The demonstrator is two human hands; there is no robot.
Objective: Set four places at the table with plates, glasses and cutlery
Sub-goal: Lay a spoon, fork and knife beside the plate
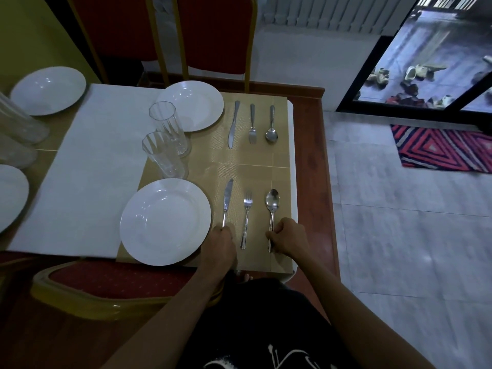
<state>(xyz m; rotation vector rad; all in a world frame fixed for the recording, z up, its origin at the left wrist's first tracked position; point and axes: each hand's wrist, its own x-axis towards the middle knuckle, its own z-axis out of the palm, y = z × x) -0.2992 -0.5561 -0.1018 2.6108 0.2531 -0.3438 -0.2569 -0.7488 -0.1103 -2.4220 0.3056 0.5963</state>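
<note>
Hands of one person reached onto a wooden table, seen from above. The left hand was curled around the handle end of the near knife. The right hand pinched the handle of the near spoon between thumb and curled fingers. Both pieces lay flat on a gold placemat, tips pointing away from the person. The near fork lay between them, touched by neither hand. Just left of the knife sat the near plate, white and round. Beyond it two clear ribbed glasses stood upright and close together, the nearer glass and the farther glass. Behind them sat the far plate. To its right the far knife, far fork and far spoon lay in a row, tips pointing toward the person. A white runner covered the middle of the table. On the left side were two more white plates, the corner plate and the cut-off plate at the frame's edge. Between them stood more clear glasses, blurred. A red far chair with a gold frame stood across the table, and a red near chair stood beside the person. A striped red and blue rug lay on the grey tiled floor to the right.
</note>
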